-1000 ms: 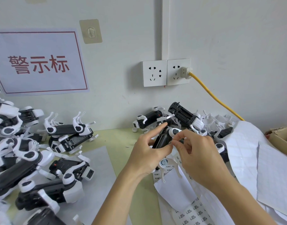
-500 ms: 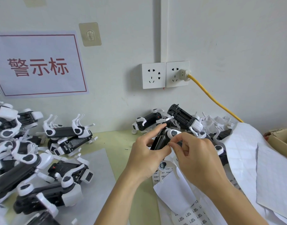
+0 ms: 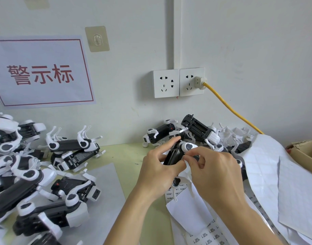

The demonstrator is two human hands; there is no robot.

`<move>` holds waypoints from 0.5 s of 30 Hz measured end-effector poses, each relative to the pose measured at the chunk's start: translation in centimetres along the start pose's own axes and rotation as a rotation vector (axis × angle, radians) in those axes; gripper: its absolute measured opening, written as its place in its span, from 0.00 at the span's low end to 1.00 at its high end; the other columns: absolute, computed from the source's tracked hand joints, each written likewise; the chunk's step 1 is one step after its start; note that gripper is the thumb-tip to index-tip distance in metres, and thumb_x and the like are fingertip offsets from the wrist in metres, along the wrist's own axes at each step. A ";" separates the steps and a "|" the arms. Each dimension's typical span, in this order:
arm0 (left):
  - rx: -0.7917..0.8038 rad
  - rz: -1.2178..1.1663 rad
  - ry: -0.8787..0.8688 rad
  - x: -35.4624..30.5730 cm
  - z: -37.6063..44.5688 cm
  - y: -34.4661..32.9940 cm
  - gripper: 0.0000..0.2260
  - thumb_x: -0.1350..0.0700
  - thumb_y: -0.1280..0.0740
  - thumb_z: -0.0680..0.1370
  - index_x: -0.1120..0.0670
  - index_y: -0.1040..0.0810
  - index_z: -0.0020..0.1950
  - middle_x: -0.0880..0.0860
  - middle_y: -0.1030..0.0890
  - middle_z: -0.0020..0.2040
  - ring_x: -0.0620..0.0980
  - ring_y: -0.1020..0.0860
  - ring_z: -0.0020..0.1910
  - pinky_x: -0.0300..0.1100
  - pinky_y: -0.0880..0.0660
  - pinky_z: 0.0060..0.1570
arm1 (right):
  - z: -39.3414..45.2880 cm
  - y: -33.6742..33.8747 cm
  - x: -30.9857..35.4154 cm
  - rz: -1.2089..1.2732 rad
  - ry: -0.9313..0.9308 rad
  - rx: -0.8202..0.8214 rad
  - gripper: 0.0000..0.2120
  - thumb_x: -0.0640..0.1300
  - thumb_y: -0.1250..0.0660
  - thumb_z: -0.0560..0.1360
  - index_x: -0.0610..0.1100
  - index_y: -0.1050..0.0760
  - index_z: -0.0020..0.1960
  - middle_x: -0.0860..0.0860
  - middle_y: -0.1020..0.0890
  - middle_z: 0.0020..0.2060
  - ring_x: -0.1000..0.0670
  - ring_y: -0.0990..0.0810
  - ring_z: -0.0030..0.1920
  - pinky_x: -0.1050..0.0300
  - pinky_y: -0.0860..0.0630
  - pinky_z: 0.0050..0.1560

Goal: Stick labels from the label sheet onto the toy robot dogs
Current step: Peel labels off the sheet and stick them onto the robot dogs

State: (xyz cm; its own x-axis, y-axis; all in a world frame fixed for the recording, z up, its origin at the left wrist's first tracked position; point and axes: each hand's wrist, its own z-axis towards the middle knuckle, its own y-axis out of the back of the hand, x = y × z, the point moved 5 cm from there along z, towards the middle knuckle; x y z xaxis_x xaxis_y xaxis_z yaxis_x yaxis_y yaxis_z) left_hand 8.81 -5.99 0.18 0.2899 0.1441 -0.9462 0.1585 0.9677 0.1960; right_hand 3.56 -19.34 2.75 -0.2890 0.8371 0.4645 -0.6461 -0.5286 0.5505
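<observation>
My left hand (image 3: 158,171) grips a black and white toy robot dog (image 3: 176,152) above the table, thumb and forefinger curled round its body. My right hand (image 3: 212,171) pinches a small white label (image 3: 187,163) between thumb and forefinger, right against the dog's side. Below my hands lies the label sheet (image 3: 207,232) with small printed labels, partly peeled. Much of the held dog is hidden by my fingers.
A heap of toy dogs (image 3: 33,175) fills the left of the table, and more dogs (image 3: 195,129) lie against the wall behind my hands. Used white backing sheets (image 3: 268,170) pile up at right beside a cardboard box (image 3: 305,151). A yellow cable (image 3: 229,106) runs from the wall socket.
Both hands stay on the same dog. My right hand's fingertips with the label have edged slightly closer to the dog's body; the view has tilted a little.
</observation>
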 end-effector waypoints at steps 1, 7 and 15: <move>0.005 0.006 0.000 0.0 0.0 -0.1 0.28 0.51 0.30 0.65 0.31 0.24 0.64 0.60 0.20 0.63 0.66 0.25 0.62 0.40 0.27 0.40 | 0.0 0.0 0.0 -0.001 -0.004 -0.002 0.04 0.44 0.23 0.72 0.52 0.16 0.41 0.60 0.42 0.18 0.49 0.30 0.25 0.53 0.25 0.29; 0.006 -0.021 0.017 -0.3 -0.1 -0.2 0.28 0.51 0.30 0.65 0.29 0.23 0.63 0.62 0.21 0.61 0.66 0.23 0.52 0.39 0.28 0.37 | 0.0 0.1 0.2 -0.028 -0.008 -0.005 0.04 0.44 0.24 0.72 0.53 0.16 0.41 0.61 0.40 0.19 0.47 0.24 0.27 0.52 0.24 0.30; -0.001 -0.035 0.016 -0.3 -0.2 -0.2 0.28 0.52 0.30 0.66 0.30 0.23 0.63 0.60 0.20 0.60 0.66 0.24 0.58 0.38 0.28 0.37 | -0.1 0.2 0.3 -0.051 -0.032 -0.017 0.05 0.44 0.22 0.70 0.53 0.16 0.40 0.59 0.35 0.21 0.47 0.24 0.26 0.55 0.26 0.28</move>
State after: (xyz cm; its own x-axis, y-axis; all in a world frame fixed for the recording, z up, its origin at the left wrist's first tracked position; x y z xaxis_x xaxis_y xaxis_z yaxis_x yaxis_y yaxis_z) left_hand 8.51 -6.15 0.37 0.2687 0.1133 -0.9565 0.1678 0.9724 0.1623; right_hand 3.25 -19.18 2.95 -0.2327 0.8580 0.4579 -0.6715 -0.4823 0.5626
